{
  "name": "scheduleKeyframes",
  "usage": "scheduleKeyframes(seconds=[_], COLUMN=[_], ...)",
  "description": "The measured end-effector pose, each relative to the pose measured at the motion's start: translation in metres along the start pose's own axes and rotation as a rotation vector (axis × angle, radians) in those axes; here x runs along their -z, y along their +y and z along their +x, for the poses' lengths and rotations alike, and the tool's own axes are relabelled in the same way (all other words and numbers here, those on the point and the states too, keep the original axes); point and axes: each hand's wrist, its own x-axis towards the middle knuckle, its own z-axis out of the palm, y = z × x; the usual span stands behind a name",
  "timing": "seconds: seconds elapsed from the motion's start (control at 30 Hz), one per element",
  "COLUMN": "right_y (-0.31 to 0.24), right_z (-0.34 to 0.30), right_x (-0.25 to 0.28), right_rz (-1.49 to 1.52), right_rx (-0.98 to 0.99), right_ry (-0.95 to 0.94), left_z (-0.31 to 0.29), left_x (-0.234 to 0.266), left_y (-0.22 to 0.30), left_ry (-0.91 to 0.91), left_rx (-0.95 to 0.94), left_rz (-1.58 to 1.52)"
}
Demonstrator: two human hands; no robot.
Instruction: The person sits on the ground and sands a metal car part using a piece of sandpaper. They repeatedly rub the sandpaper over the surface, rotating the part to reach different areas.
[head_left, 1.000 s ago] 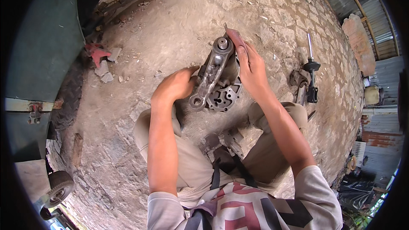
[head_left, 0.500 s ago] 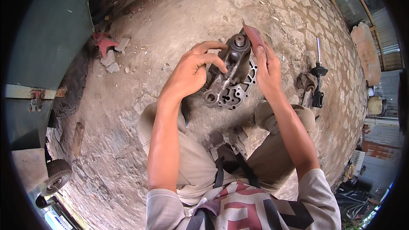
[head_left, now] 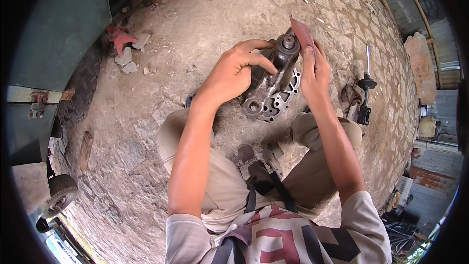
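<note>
A dark, greasy metal housing hangs tilted above the ground between my hands. It has a round boss with a stub at its far end, a ring-shaped eye at its near end, and a flat machined face full of holes on its right. My left hand grips it from the left, with thumb and a finger curled over its upper side. My right hand pinches a reddish-brown sheet of sandpaper beside the housing's far right side. Whether the right fingers also bear on the housing is hidden.
Stone-paved ground surrounds my bent legs. A shock absorber stands at the right beside a dirty metal part. Small metal pieces lie between my legs. At the left are a red stand, broken stones and a green vehicle panel.
Both hands have shifted slightly to the right, carrying the housing and sandpaper along. The sandpaper now shows more of its broad face.
</note>
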Motion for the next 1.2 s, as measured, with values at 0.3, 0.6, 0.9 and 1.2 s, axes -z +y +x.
scheduleKeyframes(seconds=[0.3, 0.6, 0.9, 1.2], right_y=[-0.010, -0.009, -0.019, -0.002], right_z=[0.007, 0.011, 0.013, 0.003], right_x=[-0.001, 0.005, 0.015, 0.011], right_rz=[0.055, 0.003, -0.043, 0.085], right_rx=[-0.205, -0.121, -0.136, -0.020], right_ry=[-0.048, -0.073, -0.155, -0.049], left_z=[0.008, 0.019, 0.031, 0.042], left_x=[-0.013, -0.018, -0.040, -0.049], left_y=[-0.006, -0.003, -0.005, 0.006], left_ry=[0.113, 0.267, 0.237, 0.153], left_rx=[0.000, -0.038, 0.221, 0.183], left_rz=[0.078, 0.011, -0.192, -0.438])
